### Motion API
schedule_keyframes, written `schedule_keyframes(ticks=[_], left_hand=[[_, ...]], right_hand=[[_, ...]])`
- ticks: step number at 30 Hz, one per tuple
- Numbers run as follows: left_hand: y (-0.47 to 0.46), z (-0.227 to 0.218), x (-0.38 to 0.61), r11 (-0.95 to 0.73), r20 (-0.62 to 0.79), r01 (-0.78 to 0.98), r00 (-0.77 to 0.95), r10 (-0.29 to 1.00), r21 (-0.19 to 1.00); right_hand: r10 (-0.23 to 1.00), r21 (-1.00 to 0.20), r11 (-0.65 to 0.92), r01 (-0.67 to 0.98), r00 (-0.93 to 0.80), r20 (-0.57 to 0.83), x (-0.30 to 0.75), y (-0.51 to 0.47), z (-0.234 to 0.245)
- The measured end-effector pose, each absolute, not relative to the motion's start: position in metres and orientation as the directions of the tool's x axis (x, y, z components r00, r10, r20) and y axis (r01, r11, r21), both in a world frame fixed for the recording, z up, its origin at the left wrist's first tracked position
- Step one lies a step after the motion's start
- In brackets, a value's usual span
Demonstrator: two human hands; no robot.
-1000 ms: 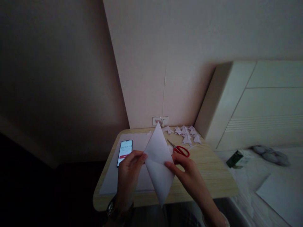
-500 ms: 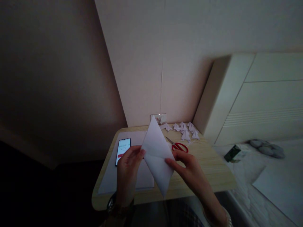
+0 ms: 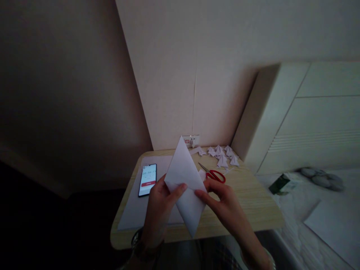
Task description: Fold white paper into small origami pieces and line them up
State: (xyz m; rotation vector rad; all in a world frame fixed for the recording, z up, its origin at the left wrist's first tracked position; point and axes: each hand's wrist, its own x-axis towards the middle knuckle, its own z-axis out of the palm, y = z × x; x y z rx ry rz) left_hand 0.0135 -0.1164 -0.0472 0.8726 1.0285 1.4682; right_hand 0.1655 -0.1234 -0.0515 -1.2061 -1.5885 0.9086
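A white sheet of paper (image 3: 184, 168), folded into a long diamond, is held up above the table with one point toward the wall and one toward me. My left hand (image 3: 164, 197) grips its left side, with the thumb lying across the middle of the face. On the right edge my right hand (image 3: 218, 193) pinches it between thumb and fingers. Just beyond my right hand lie scissors with red handles (image 3: 216, 176). A lit phone (image 3: 147, 180) showing a timer rests on a stack of white paper (image 3: 132, 213) left of my left hand.
Several small folded paper pieces (image 3: 222, 161) lie at the back right of the wooden table (image 3: 253, 202). Behind it is a wall socket (image 3: 191, 141). To the right, a bed (image 3: 298, 204) carries a green and white box (image 3: 282, 183) and a paper sheet (image 3: 329, 225).
My left hand has shifted right, its thumb moving from the paper's left edge onto the middle of its face. My right hand keeps its pinch. The view has shifted slightly.
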Motion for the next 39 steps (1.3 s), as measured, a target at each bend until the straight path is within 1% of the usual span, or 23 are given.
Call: schedule_keyframes(ticks=[6,10,22,27,33,39], left_hand=[[-0.116,-0.049,0.010,-0.037,-0.019,-0.369,-0.148,0.989,0.929],[-0.116,-0.049,0.008,-0.045,-0.004,-0.351,-0.139,0.990,0.935],[-0.109,-0.050,-0.003,-0.097,0.035,-0.335,-0.187,0.982,0.937],[-0.109,-0.053,-0.006,-0.130,0.079,-0.294,-0.178,0.981,0.947],[-0.110,-0.054,-0.010,-0.123,0.075,-0.259,-0.189,0.979,0.958],[-0.110,-0.054,-0.021,-0.134,0.102,-0.168,-0.182,0.978,0.977]], right_hand=[[0.968,-0.920,0.251,0.300,-0.103,0.230,0.166,-0.125,-0.050],[0.963,-0.919,0.268,0.289,-0.109,0.247,0.166,-0.125,-0.049],[0.964,-0.914,0.266,0.306,-0.081,0.253,0.170,-0.126,-0.050],[0.963,-0.908,0.268,0.321,-0.081,0.256,0.171,-0.126,-0.049],[0.961,-0.902,0.277,0.332,-0.098,0.259,0.170,-0.126,-0.046],[0.961,-0.895,0.276,0.351,-0.100,0.257,0.171,-0.125,-0.044]])
